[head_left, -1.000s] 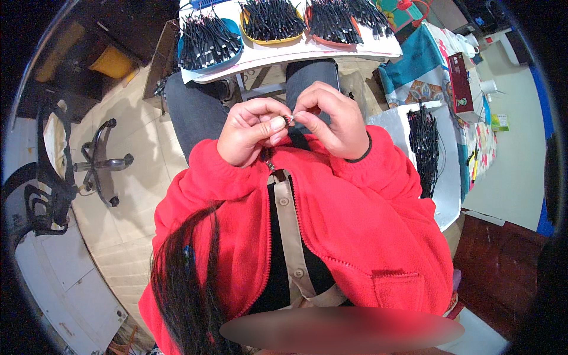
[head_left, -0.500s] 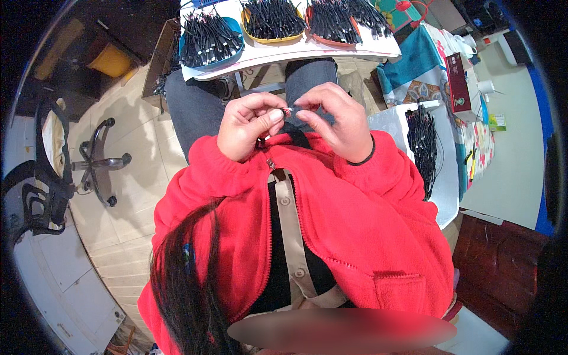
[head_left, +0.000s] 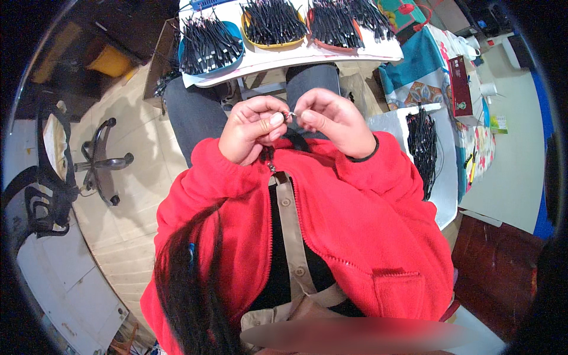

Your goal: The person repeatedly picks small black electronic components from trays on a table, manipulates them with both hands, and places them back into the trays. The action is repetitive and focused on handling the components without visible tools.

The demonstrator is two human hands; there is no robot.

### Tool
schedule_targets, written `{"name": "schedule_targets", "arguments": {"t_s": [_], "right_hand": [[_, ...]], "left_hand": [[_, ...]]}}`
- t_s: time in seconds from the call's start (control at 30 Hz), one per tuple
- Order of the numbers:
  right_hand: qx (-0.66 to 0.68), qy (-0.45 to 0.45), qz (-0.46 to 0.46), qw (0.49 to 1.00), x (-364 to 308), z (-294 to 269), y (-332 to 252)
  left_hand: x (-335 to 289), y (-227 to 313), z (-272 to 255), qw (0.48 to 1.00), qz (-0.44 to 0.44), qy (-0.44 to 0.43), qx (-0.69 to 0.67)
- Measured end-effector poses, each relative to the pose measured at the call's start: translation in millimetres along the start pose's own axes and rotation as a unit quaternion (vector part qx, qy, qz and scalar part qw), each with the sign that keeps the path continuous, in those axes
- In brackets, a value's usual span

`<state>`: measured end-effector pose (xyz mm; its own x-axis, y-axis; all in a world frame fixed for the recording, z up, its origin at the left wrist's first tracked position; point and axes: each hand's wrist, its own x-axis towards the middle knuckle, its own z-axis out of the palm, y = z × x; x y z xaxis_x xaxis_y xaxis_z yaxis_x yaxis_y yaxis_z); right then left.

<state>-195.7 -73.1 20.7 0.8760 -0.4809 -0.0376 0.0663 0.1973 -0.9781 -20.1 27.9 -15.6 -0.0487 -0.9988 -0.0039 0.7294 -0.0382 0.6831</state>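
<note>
In front of my lap, my left hand (head_left: 251,128) is closed, thumb against bent forefinger, on the end of a black cable. Thin red and pale wires (head_left: 289,115) stick out between its fingertips toward the right. Part of the black cable (head_left: 267,154) shows below that hand; the rest is hidden by the palm and sleeve. My right hand (head_left: 337,121) faces it, with thumb and forefinger pinched at the pale tips of the wires. The fingertips of both hands are only a small gap apart.
Beyond my knees, a white table (head_left: 254,64) bears a blue basket (head_left: 228,64), a yellow basket (head_left: 275,44) and an orange basket (head_left: 349,47) full of black cables. At right, a white bin (head_left: 444,189) holds more black cables (head_left: 421,148). An office chair (head_left: 97,163) stands left.
My right fingers have closed in from slightly apart to a pinch at the wire tips. My left hand keeps its grip and has barely moved.
</note>
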Motion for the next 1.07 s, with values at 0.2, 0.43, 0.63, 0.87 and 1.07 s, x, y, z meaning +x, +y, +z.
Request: {"name": "schedule_targets", "arguments": {"t_s": [0.2, 0.43, 0.63, 0.87, 1.07], "right_hand": [[-0.395, 0.063, -0.353, 0.846, 20, -6, -28], [-0.348, 0.106, -0.379, 0.851, 31, -9, -34], [-0.157, 0.093, -0.204, 0.962, 35, -10, -26], [-0.251, 0.064, -0.268, 0.928, 59, -30, -39], [-0.222, 0.104, -0.228, 0.942, 73, -35, -32]], "left_hand": [[18, 15, 10, 0.973, -0.096, -0.106, -0.183], [35, 28, 26, 0.973, -0.116, -0.092, -0.177], [38, 51, 30, 0.989, -0.001, 0.019, 0.148], [51, 69, 26, 0.976, 0.021, 0.036, 0.215], [69, 72, 18, 0.967, -0.016, 0.050, 0.250]]}}
